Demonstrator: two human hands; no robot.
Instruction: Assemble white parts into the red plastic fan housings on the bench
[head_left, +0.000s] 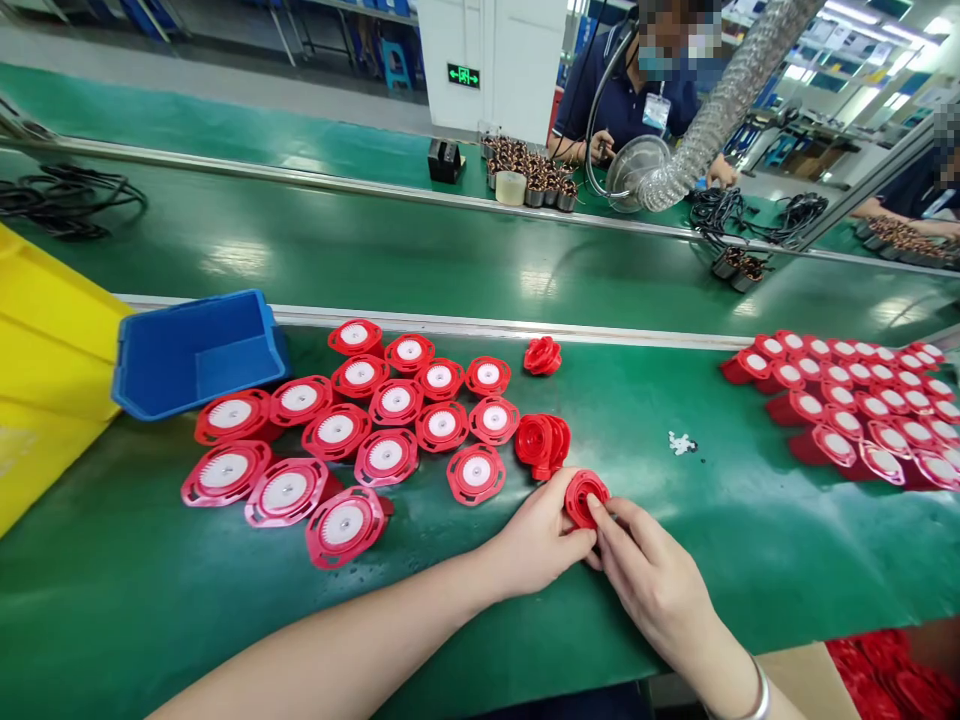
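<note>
Between my two hands is a round red plastic part [586,499], its ringed opening facing up. My left hand [538,535] wraps round its left side and underside. From the right, my right hand [651,575] touches it, with fingertips at its centre and lower edge. Just behind my left hand lie more red parts [541,443], and a smaller red piece [542,356] sits farther back. To the left stand several red housings with white discs [395,400]. Small white pieces [682,443] lie in a little pile to the right.
A blue bin [199,355] and a yellow bin [45,370] stand at the left. Many red housings [855,405] fill the far right. Across the bench are copper-wound parts [529,170], a duct [727,110] and a person [630,90]. A box of red parts [892,675] is lower right.
</note>
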